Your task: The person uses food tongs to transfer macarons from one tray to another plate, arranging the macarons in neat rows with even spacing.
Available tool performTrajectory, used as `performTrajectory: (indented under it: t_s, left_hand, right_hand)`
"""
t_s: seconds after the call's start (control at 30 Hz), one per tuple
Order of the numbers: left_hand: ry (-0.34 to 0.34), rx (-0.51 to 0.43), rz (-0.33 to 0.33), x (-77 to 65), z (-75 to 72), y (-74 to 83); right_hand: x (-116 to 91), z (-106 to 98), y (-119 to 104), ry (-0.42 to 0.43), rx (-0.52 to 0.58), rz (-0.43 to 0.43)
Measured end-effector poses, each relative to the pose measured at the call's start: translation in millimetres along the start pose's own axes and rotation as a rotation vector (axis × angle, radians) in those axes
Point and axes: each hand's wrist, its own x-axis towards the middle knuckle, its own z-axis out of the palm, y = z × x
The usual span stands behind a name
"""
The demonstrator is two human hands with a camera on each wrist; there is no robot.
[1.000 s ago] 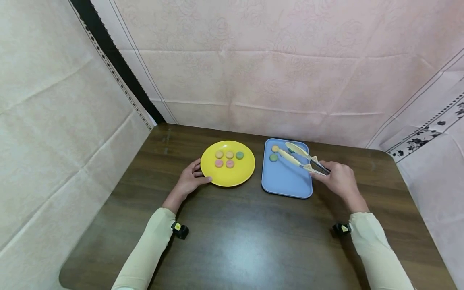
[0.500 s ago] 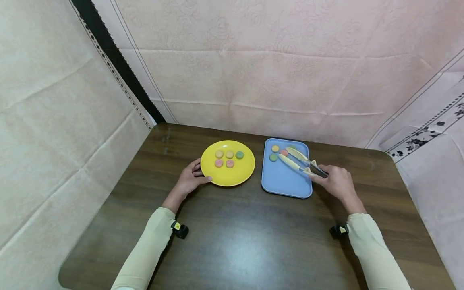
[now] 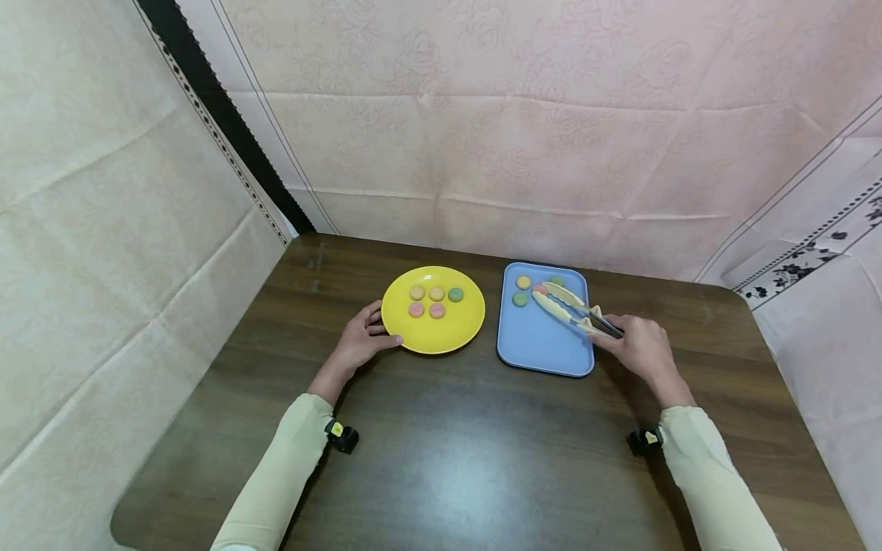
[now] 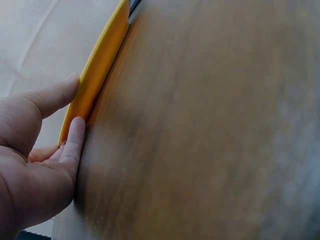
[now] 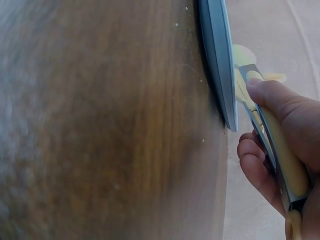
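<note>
I see the round yellow plate (image 3: 441, 335) face-up, five pastel discs (image 3: 437, 311) towards its twelve o'clock; at its three o'clock lies the rectangular blue tray (image 3: 537, 344), four more discs (image 3: 520, 299) near its eleven, cream-tipped tongs (image 3: 551, 308) parted above, pointing towards ten o'clock

Tongs (image 3: 566, 296) partly hide pink disc (image 3: 540, 289); tabletop (image 4: 200, 125) blurred in wrist views.

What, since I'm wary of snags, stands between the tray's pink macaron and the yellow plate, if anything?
The yellow macaron and left green macaron lie beside the pink macaron, toward the plate; then the tray's rim, then only table.
</note>
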Motion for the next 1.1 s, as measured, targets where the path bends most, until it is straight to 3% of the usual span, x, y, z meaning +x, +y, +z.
performTrajectory:
  t_s: [0.67, 1.1]
  left_hand:
    - [-0.006, -0.011, -0.005, 2.1, -0.7, -1.6]
    - [-0.008, -0.011, -0.008, 1.0, -0.6, 0.4]
  right_hand:
    - [-9.1, -6.9, -6.1, 0.067, 0.000, -0.025]
    - [-10.9, -16.5, -36.9, 0.148, 0.006, -0.110]
